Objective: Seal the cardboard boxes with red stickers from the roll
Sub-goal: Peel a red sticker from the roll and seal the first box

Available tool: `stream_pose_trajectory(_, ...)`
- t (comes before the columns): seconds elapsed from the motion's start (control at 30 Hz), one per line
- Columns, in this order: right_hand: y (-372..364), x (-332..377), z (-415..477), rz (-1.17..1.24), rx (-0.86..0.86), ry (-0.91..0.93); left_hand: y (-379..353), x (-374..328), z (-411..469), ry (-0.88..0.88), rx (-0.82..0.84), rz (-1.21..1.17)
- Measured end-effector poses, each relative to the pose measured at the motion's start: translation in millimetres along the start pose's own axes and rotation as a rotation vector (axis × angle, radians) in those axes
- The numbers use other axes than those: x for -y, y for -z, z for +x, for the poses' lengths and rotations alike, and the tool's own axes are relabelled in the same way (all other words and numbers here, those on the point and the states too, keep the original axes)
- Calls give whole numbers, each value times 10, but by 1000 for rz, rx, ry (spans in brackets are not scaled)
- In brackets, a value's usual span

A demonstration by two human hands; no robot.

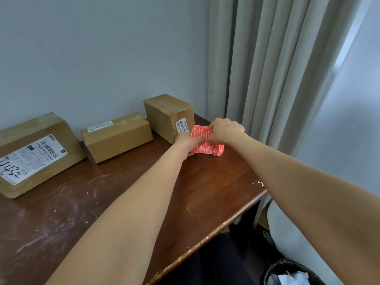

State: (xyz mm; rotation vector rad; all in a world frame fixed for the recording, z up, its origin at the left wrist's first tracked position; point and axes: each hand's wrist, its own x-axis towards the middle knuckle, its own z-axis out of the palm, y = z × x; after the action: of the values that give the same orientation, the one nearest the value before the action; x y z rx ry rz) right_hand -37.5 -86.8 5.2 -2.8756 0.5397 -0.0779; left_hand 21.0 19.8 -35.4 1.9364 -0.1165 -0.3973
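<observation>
- Dark brown wood makes up the counter [123, 202], scuffed with pale marks and set against a grey-blue wall, with a pale curtain [277, 68] hanging at 2 o'clock.
- Three cardboard boxes line the counter's far edge along the wall. A large box [30, 153] with a white shipping label is at 9 o'clock, a long box [117, 138] at 10 o'clock, and a tall box [164, 116] at 12 o'clock.
- At 1 o'clock the roll of red stickers [207, 148] rests on the counter, just beside the tall box on its 4 o'clock side. Rows of red labels with white print face the camera.
- At the roll's 9 o'clock edge, the left hand [187, 144] grips it with fingers curled round, one fingertip showing under the lower corner.
- At the roll's 12 o'clock edge, the right hand [224, 129] has its fingers curled down tight, pinching the stickers there. Which label they have hold of cannot be told.
- On the floor at 5 o'clock, a black bin [287, 272] holds white paper.
</observation>
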Motion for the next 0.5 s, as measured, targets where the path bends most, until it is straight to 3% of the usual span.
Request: stream_pose_trajectory(0.5,-5,15,21,-12,15,-22,-15,4,41,-29,3,52)
